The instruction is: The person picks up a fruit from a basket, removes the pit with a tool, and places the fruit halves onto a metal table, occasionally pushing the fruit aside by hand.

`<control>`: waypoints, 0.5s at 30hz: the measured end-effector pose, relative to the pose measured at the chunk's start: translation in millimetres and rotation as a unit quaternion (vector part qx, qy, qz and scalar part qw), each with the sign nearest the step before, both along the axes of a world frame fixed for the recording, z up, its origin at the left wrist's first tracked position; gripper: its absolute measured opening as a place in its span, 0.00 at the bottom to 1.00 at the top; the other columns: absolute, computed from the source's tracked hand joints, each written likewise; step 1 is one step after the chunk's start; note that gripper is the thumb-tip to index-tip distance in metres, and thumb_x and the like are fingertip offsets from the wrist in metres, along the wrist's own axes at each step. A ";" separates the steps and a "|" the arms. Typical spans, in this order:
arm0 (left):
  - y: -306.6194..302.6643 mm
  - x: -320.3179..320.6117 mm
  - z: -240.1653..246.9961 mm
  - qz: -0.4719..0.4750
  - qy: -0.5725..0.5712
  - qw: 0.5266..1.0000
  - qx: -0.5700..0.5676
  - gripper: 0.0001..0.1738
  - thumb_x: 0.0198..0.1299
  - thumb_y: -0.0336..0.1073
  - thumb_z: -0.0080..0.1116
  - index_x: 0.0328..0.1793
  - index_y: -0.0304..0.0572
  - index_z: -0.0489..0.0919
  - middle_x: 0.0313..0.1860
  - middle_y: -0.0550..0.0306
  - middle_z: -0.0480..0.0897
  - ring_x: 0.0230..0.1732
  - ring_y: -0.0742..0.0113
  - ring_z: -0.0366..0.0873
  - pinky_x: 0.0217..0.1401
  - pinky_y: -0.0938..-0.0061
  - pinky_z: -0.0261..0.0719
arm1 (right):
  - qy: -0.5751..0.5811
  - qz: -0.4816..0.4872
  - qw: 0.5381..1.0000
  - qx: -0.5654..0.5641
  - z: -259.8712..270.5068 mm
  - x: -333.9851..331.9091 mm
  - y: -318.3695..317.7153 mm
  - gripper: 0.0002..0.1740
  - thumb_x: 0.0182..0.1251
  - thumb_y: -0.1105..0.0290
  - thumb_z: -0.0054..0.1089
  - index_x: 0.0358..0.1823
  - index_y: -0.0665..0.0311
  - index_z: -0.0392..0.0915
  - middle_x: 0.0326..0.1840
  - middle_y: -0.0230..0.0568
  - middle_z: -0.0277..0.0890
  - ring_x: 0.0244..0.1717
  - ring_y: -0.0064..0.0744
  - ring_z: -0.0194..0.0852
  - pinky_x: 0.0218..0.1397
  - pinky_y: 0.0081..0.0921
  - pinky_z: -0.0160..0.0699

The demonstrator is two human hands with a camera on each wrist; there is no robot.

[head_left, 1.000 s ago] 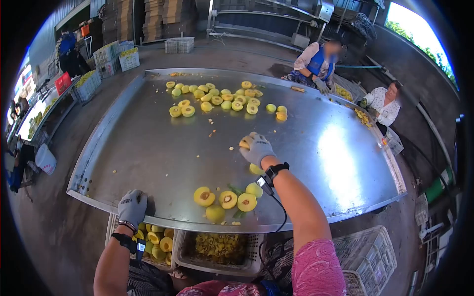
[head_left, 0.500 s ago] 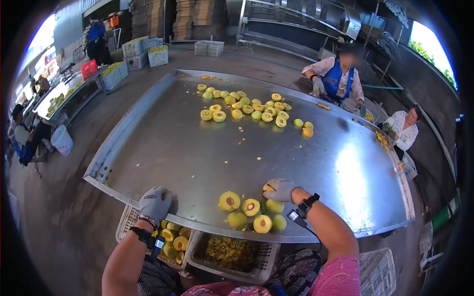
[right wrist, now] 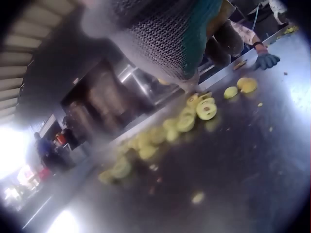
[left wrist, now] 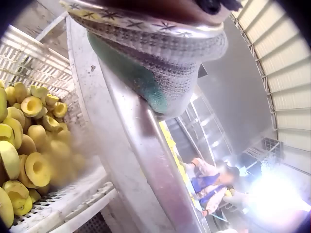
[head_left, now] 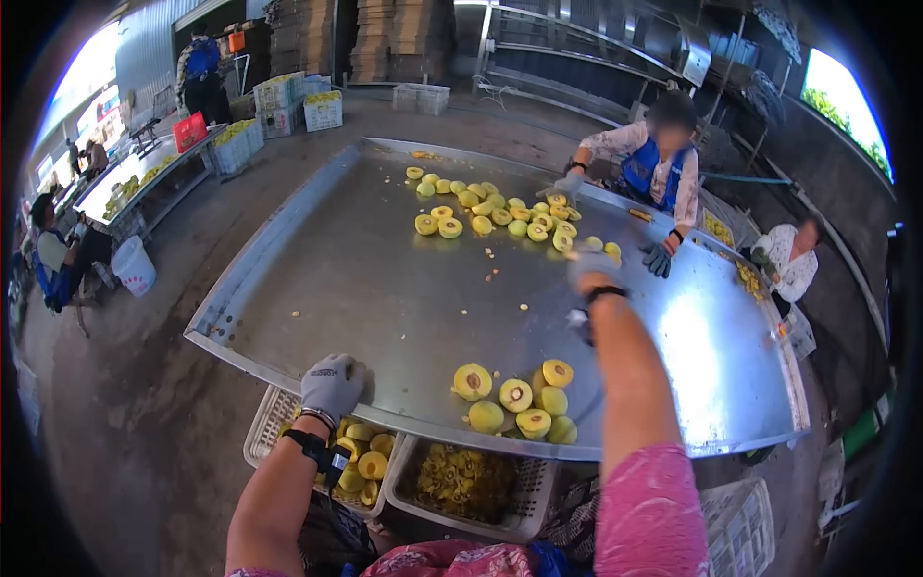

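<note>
My gloved left hand [head_left: 332, 385] grips the near metal rim [left wrist: 141, 131] of the table, its fingers bent down. Blurred in the head view, my gloved right hand [head_left: 591, 269] reaches over the table beside the far fruit. A small tan piece [right wrist: 221, 19] shows between its thumb and fingers; its kind is unclear. Halved yellow-green stone fruits [head_left: 447, 228] lie in a wide cluster toward the back. A smaller group of similar fruit [head_left: 534, 423], some cut side up with brown pits, lies near the front edge.
Below the front edge, one crate holds fruit halves [left wrist: 36, 167]; another bin [head_left: 543, 495] holds scraps. Across the table a person in a blue vest [head_left: 663, 163] has both hands at the table, and another person [head_left: 793, 260] sits at right. A raised rim [head_left: 260, 255] borders the table.
My right hand first drew back to the front fruit and then reached out to the far right; another fruit half now lies in the front group. The person opposite has reached onto the table.
</note>
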State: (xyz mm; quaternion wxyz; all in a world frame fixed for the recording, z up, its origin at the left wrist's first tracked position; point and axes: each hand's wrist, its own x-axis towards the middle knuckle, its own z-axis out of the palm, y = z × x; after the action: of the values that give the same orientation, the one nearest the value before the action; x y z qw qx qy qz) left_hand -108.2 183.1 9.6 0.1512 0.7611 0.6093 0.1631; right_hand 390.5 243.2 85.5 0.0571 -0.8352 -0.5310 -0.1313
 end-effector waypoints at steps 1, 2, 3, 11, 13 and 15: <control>-0.6 1.2 1.9 -0.003 0.005 1.000 -0.008 0.20 0.64 0.52 0.50 0.44 0.48 0.84 0.50 0.52 0.84 0.52 0.49 0.81 0.58 0.60 0.76 | -0.050 -0.044 0.996 0.055 -13.7 69.7 -8.5 0.20 0.73 0.56 0.45 0.53 0.55 0.82 0.53 0.53 0.81 0.56 0.53 0.80 0.57 0.44 0.78; -0.4 0.2 4.9 -0.026 0.022 0.999 -0.021 0.20 0.63 0.54 0.52 0.45 0.49 0.84 0.50 0.53 0.83 0.55 0.50 0.79 0.59 0.60 0.76 | -0.003 -0.090 0.995 0.039 16.7 70.8 -41.8 0.19 0.72 0.57 0.46 0.52 0.56 0.82 0.52 0.53 0.81 0.56 0.54 0.79 0.56 0.45 0.78; 0.0 -0.2 9.9 -0.054 0.028 0.998 -0.031 0.21 0.63 0.54 0.53 0.47 0.49 0.84 0.50 0.52 0.82 0.55 0.50 0.79 0.59 0.60 0.76 | -0.062 -0.117 0.988 0.083 -2.1 105.5 -44.5 0.19 0.71 0.55 0.49 0.54 0.55 0.80 0.52 0.51 0.80 0.55 0.55 0.79 0.55 0.46 0.78; 20.8 4.4 16.2 -0.155 0.018 0.985 -0.070 0.18 0.63 0.52 0.55 0.45 0.47 0.83 0.45 0.52 0.82 0.52 0.48 0.77 0.58 0.59 0.76 | 0.086 0.300 0.950 0.033 -80.7 -126.7 97.0 0.12 0.69 0.55 0.50 0.49 0.42 0.79 0.54 0.43 0.75 0.50 0.51 0.79 0.52 0.44 0.80; 22.2 6.6 17.6 -0.137 -0.011 0.988 -0.072 0.17 0.63 0.50 0.55 0.44 0.47 0.83 0.43 0.52 0.83 0.50 0.48 0.78 0.57 0.58 0.77 | 0.102 0.344 0.933 -0.003 -86.1 -191.3 128.1 0.13 0.67 0.57 0.53 0.50 0.49 0.76 0.55 0.43 0.72 0.50 0.50 0.79 0.51 0.47 0.79; 26.7 5.5 12.1 -0.167 -0.029 0.985 -0.022 0.12 0.62 0.45 0.57 0.41 0.46 0.83 0.39 0.54 0.83 0.44 0.49 0.79 0.51 0.59 0.78 | 0.121 0.366 0.923 -0.017 -75.6 -238.3 152.7 0.12 0.67 0.61 0.55 0.49 0.53 0.76 0.55 0.42 0.71 0.53 0.47 0.77 0.52 0.47 0.77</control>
State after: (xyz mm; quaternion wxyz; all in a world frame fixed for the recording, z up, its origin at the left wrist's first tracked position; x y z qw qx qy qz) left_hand -102.7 209.8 21.6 0.2106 0.8439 0.4722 0.1436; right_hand 152.2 395.9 9.9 0.1504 -0.5933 -0.7907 0.0097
